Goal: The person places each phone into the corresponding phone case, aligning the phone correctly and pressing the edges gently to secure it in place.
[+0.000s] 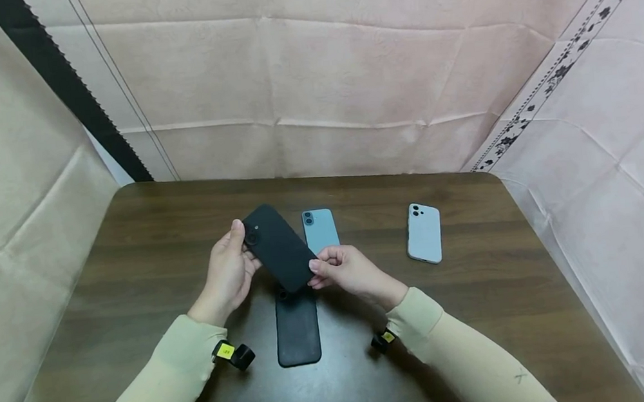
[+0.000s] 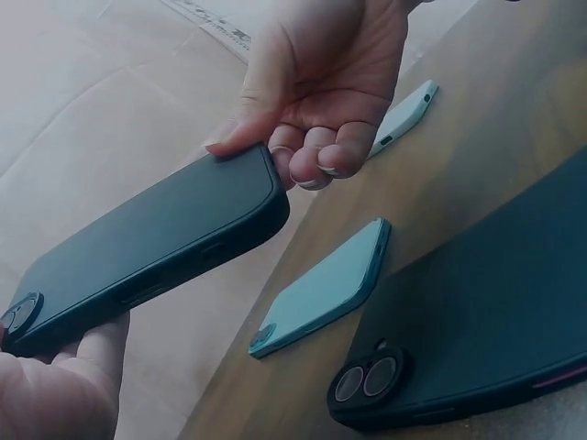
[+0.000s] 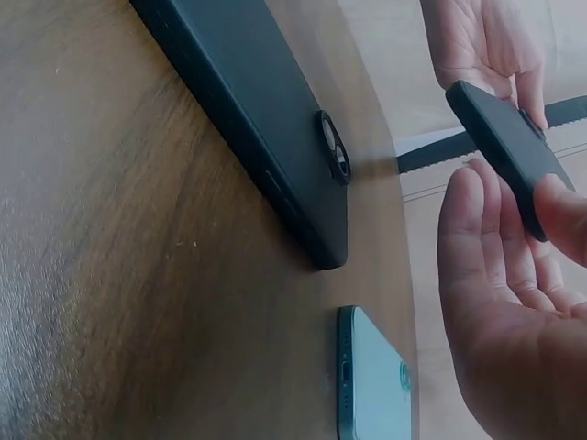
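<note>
A black phone, camera side up, is held tilted above the table between both hands. My left hand grips its camera end, thumb at the edge and fingers underneath. The opposite end is pinched by my right hand, with the thumb on the back of the phone. Below it, a second black phone lies back up on the table, its top partly covered by the held one in the head view. Just behind, a light blue phone lies back up, its lower end hidden by the right hand.
A pale, whitish-blue phone lies back up to the right on the brown wooden table. Cream cloth hangs behind the table and at both sides. Each wrist wears a small black device.
</note>
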`<state>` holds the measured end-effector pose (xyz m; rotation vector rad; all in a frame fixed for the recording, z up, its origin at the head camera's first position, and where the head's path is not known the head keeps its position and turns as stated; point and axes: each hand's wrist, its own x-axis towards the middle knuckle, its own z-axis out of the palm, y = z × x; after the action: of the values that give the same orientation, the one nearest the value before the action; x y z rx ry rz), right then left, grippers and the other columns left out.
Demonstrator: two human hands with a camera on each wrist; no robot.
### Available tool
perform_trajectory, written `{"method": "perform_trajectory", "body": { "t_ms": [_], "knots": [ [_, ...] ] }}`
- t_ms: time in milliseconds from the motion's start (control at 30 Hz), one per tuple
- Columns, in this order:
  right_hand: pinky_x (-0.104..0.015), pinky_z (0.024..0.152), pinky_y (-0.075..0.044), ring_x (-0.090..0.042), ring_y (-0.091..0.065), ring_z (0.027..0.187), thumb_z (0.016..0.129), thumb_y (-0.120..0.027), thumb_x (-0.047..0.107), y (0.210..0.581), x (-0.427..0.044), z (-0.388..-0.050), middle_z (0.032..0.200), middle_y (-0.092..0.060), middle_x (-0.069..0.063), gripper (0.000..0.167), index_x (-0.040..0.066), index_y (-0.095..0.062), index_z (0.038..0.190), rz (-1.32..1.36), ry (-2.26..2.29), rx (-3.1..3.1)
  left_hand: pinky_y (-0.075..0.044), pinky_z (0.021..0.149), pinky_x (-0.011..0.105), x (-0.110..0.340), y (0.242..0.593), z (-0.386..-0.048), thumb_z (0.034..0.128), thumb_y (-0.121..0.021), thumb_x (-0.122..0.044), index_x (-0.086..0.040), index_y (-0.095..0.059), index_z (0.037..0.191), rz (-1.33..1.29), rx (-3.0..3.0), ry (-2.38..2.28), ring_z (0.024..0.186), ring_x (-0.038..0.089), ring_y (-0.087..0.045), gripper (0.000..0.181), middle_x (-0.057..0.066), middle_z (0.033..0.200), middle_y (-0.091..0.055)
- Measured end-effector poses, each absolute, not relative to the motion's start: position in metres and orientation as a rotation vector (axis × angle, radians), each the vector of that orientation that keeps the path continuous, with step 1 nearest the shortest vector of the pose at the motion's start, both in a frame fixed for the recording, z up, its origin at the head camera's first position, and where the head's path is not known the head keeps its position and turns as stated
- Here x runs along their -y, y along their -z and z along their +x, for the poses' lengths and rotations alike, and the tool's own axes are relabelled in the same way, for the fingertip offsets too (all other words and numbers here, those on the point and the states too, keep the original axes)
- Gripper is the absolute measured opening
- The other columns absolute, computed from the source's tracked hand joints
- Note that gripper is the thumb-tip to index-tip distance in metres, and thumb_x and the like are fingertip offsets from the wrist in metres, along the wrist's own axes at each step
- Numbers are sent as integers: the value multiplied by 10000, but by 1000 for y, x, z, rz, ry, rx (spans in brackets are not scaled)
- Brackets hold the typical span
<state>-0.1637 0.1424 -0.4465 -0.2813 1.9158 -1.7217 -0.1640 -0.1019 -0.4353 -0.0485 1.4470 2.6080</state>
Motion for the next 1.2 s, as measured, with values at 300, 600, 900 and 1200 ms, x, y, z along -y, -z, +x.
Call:
{"method": "perform_trajectory", "body": {
  "t_ms": [300,600,900,1200],
  "knots": [
    [-386,856,-532,-302,-678,927,938,-649,253,449,-143,-165,1064,-664,-176,304,17,-612,1126,-257,1776,-1815,-458,966,403,101,438,-166,1013,-359,-459,2,-373,1439,-94,-1441,-2598,1262,272,-501,627,188,1433,-456],
    [-392,878,-524,-285,-674,898,959,-615,183,443,-142,-162,1054,-646,-172,244,-16,-615,1100,-266,1790,-1758,-456,971,402,102,439,-165,1005,-368,-488,-1,-373,1438,-87,-1468,-2552,1249,273,-514,651,184,1421,-467],
    [-374,875,-526,-230,-648,882,978,-590,181,443,-142,-160,1037,-641,-142,185,7,-597,1039,-207,1971,-1640,-474,948,350,98,435,-163,1001,-439,-458,-16,-423,1419,33,-1580,-2509,1234,260,-531,608,172,1389,-502],
    [-371,879,-524,-234,-654,903,970,-605,227,441,-142,-165,1071,-648,-174,269,-12,-601,1093,-179,2037,-1685,-513,882,345,91,435,-159,980,-587,-257,-41,-457,1377,62,-1769,-2355,1113,254,-622,470,128,1269,-618]
  ]
}}
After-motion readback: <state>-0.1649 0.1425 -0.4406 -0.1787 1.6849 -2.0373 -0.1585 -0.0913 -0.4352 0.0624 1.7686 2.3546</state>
